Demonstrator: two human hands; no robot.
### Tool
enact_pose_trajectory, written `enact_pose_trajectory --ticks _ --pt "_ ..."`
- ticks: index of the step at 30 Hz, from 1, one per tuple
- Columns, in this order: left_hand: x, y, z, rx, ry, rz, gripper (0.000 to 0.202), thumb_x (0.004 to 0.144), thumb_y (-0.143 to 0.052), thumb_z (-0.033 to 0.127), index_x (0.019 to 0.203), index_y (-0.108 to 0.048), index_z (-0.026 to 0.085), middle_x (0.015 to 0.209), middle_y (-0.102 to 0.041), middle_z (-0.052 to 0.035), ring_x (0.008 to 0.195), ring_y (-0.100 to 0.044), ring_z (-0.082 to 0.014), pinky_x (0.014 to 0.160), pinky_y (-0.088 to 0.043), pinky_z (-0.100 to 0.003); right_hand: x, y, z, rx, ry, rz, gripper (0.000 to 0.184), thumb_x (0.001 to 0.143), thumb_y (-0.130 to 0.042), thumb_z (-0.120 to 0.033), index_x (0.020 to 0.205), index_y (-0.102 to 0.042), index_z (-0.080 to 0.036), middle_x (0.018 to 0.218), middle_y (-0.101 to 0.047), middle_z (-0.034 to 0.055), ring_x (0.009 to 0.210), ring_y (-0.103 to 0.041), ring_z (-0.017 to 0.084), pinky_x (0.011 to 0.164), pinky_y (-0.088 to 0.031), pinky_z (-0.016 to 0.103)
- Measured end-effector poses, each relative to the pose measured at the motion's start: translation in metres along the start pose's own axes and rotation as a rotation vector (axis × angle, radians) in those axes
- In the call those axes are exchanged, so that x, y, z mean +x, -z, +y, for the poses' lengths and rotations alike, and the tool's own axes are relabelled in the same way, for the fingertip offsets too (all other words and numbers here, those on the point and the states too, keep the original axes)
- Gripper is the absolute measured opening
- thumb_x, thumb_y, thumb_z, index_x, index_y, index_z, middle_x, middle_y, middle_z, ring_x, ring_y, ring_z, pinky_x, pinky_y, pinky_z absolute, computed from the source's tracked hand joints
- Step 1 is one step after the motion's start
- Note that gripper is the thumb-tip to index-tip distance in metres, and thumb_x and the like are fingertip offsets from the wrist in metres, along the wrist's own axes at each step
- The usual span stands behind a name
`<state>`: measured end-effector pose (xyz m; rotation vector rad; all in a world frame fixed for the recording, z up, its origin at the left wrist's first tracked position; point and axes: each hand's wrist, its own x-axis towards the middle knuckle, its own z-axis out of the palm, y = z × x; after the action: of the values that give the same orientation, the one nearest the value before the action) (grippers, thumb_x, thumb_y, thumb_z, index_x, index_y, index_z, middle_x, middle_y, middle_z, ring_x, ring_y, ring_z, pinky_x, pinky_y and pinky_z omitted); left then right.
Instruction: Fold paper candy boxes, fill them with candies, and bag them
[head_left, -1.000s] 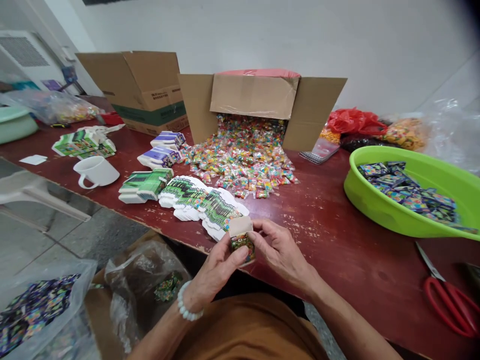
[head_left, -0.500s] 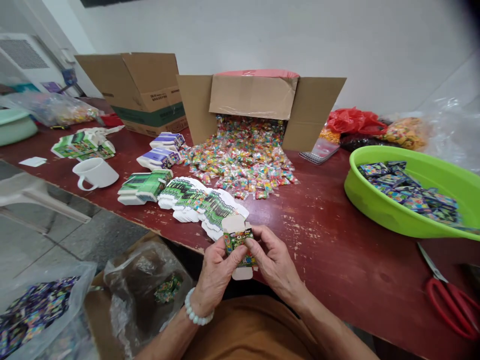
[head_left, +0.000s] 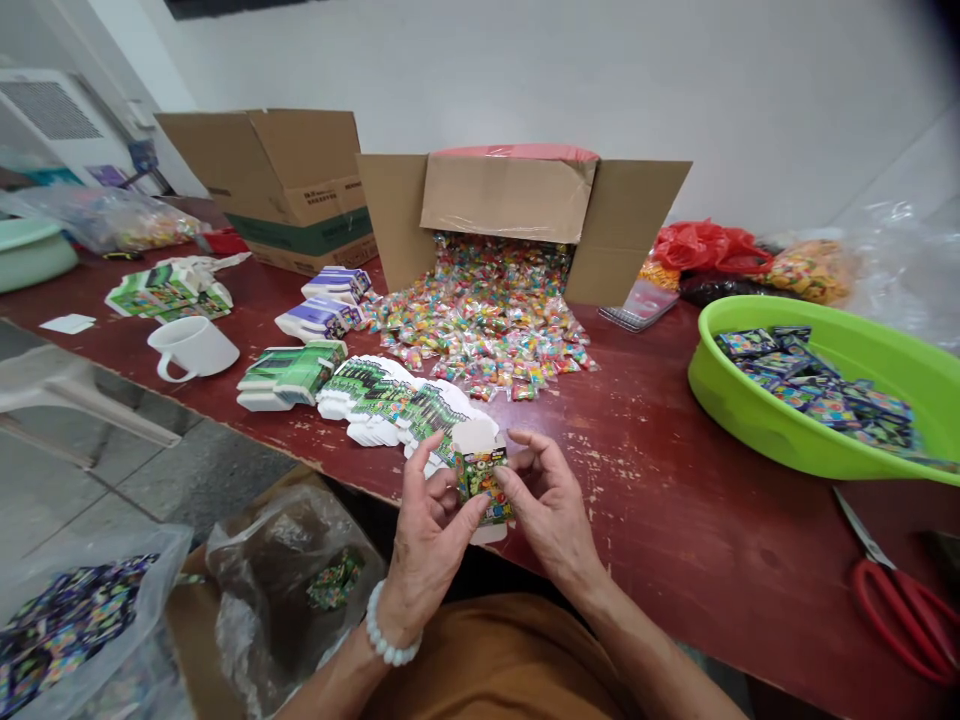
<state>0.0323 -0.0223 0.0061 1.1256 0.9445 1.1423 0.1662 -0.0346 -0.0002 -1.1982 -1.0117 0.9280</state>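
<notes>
A small green printed carton (head_left: 481, 480) is between my two hands at the table's front edge, its white end flaps sticking out at top and bottom. My right hand (head_left: 551, 510) grips its right side, thumb on the printed face and fingers curled behind. My left hand (head_left: 435, 525) steadies the lower left side with the thumb, its index finger lifted away; a pale bead bracelet circles that wrist. Just beyond lies a fanned row of flat green-and-white cartons (head_left: 375, 395). Behind them, small clear packets of colourful candy (head_left: 487, 330) spill from an open cardboard box (head_left: 506, 195).
To the right are a lime-green basin (head_left: 765, 435) holding dark packets and red-handled scissors (head_left: 892, 590). A white mug (head_left: 196, 348), stacked green cartons (head_left: 292, 373) and purple cartons (head_left: 322, 315) stand left. Below the table edge is a plastic-lined box (head_left: 262, 590).
My left hand's fingers have loosened and spread, with the index finger raised off the carton. The carton has shifted slightly up, and my right hand's fingers have opened a little.
</notes>
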Motion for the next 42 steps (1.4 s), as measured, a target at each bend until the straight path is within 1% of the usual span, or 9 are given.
enact_pose_trajectory --ticks 8,13,19,22,26,29,33,36,42 --pt "0.002 0.011 0.007 0.026 0.079 -0.095 0.045 0.08 -0.069 0.029 0.122 -0.053 0.022 0.112 -0.069 -0.0065 0.095 -0.066 -0.0193 0.081 -0.053 -0.027 -0.001 0.002 0.004 -0.105 0.068 -0.125 0.028 0.087 -0.058 -0.03 0.114 -0.058 -0.021 0.083 -0.057 0.0002 0.07 -0.053 0.013 0.066 -0.046 0.025" --pt "0.008 0.02 0.008 0.116 0.078 -0.121 0.023 0.084 -0.063 0.034 0.102 -0.064 0.02 0.093 -0.069 -0.0024 0.083 -0.061 -0.0154 0.073 -0.05 -0.022 0.01 0.015 -0.008 -0.251 0.143 -0.243 0.013 0.087 -0.057 -0.03 0.082 -0.062 -0.019 0.08 -0.059 0.0016 0.075 -0.054 0.014 0.07 -0.044 0.026" --pt "0.01 0.018 0.007 0.159 0.081 -0.157 0.019 0.085 -0.062 0.035 0.096 -0.066 0.02 0.088 -0.067 -0.0003 0.079 -0.058 -0.0129 0.073 -0.047 -0.02 0.022 0.018 -0.006 0.075 -0.142 -0.262 0.019 0.072 -0.073 -0.032 0.079 -0.062 -0.018 0.072 -0.059 -0.0028 0.067 -0.054 0.011 0.067 -0.045 0.024" --pt "0.01 0.018 0.005 0.164 0.095 -0.186 0.02 0.085 -0.062 0.035 0.096 -0.065 0.019 0.087 -0.067 -0.0013 0.08 -0.059 -0.0141 0.074 -0.047 -0.022 0.022 0.017 -0.005 0.131 -0.209 -0.258 0.035 0.069 -0.077 -0.031 0.099 -0.063 -0.02 0.071 -0.06 -0.0046 0.065 -0.056 0.01 0.066 -0.046 0.024" --pt "0.01 0.015 0.005 0.058 0.074 -0.112 0.021 0.08 -0.069 0.032 0.094 -0.061 0.019 0.088 -0.068 -0.0011 0.08 -0.061 -0.014 0.073 -0.048 -0.022 0.018 0.017 -0.007 -0.049 -0.074 -0.314 0.016 0.081 -0.068 -0.033 0.081 -0.068 -0.017 0.077 -0.066 0.0013 0.072 -0.059 0.014 0.069 -0.047 0.027" --pt "0.009 0.012 0.009 -0.161 0.198 -0.062 0.039 0.076 -0.074 0.03 0.107 -0.051 0.024 0.08 -0.066 0.0034 0.069 -0.061 -0.0113 0.064 -0.049 -0.021 0.016 0.016 -0.007 -0.136 0.069 -0.263 0.013 0.083 -0.065 -0.03 0.08 -0.069 -0.018 0.079 -0.066 0.0027 0.075 -0.06 0.016 0.069 -0.047 0.028" --pt "0.005 0.009 0.007 -0.381 0.517 -0.31 0.051 0.085 -0.057 0.052 0.127 -0.044 0.025 0.075 -0.065 -0.0004 0.058 -0.065 -0.0164 0.055 -0.052 -0.027 0.013 0.017 -0.01 -0.194 0.195 -0.268 0.009 0.087 -0.061 -0.024 0.084 -0.068 -0.02 0.086 -0.067 0.0036 0.079 -0.062 0.016 0.072 -0.048 0.028" --pt "0.006 0.007 0.004 -0.413 0.59 -0.334 0.062 0.086 -0.046 0.063 0.134 -0.043 0.025 0.074 -0.066 -0.0023 0.046 -0.062 -0.0154 0.045 -0.049 -0.026 0.012 0.018 -0.017 -0.266 0.284 -0.385 0.009 0.088 -0.059 -0.021 0.089 -0.068 -0.02 0.097 -0.069 0.0055 0.09 -0.063 0.017 0.082 -0.048 0.031" --pt "0.008 0.0 0.005 -0.284 0.558 -0.26 0.067 0.084 -0.042 0.068 0.13 -0.049 0.02 0.075 -0.068 -0.0048 0.041 -0.058 -0.0116 0.04 -0.045 -0.021 0.019 0.019 -0.02 -0.269 0.069 -0.42 0.007 0.086 -0.06 -0.024 0.087 -0.065 -0.019 0.089 -0.069 0.0034 0.07 -0.064 0.013 0.064 -0.052 0.026"
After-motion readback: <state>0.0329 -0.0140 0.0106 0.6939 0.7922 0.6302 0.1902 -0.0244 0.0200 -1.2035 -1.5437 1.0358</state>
